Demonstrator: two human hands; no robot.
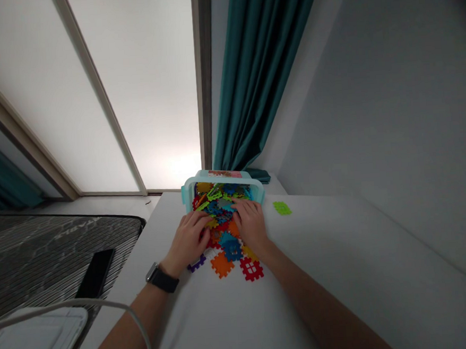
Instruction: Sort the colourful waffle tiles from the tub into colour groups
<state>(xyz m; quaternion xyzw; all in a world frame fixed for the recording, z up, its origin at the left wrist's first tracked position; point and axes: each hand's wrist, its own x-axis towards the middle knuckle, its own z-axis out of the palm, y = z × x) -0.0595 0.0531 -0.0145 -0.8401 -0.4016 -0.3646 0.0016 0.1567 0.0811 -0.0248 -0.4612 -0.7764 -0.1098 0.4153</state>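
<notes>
A pale turquoise plastic bin (257, 190) lies tipped on its side, its mouth facing me. Colourful interlocking plastic tiles fill it and spill onto the white table. My left hand (189, 235) rests at the left of the spill, fingers curved over the tiles and thumb apart. On the other side my right hand (251, 225) reaches into the bin's mouth, fingers spread on the tiles. Between and below the hands lie a blue tile (233, 249), an orange tile (222, 265), a red window tile (251, 269) and a purple tile (197, 263), partly hidden by my left hand.
A lime green tile (282, 208) lies alone on the white table (335, 273), right of the bin. Left of the table are a black phone (96, 273) on a dark striped mattress (34, 247) and a white lid (33, 342). A pale cable (118, 305) crosses my left forearm.
</notes>
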